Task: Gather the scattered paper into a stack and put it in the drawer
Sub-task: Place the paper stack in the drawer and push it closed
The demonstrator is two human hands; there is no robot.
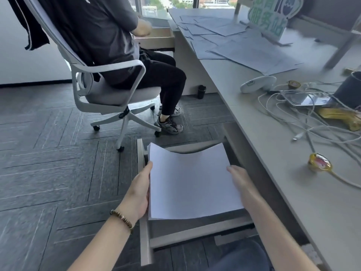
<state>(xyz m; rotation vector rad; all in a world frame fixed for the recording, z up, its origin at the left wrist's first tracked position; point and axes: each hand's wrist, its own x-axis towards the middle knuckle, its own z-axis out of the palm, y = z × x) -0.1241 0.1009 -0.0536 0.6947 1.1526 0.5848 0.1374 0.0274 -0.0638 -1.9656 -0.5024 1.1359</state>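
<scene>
A white stack of paper (191, 182) is held over the pulled-out grey drawer (145, 241) under the desk's near edge. My left hand (139, 192) grips the stack's left edge, thumb on top. On the right edge my right hand (239, 179) holds the stack, fingers curled over it. The far end of the sheets sags in a curve above the drawer's back wall. Whether the stack touches the drawer bottom I cannot tell.
The grey desk (289, 192) runs along the right, with tangled white cables (304, 122), a tablet (306, 99) and a yellow-rimmed item (319, 162). Several loose sheets (244, 49) lie farther along it. A person sits in a white swivel chair (109, 90) ahead, beside another pulled-out drawer (158, 39).
</scene>
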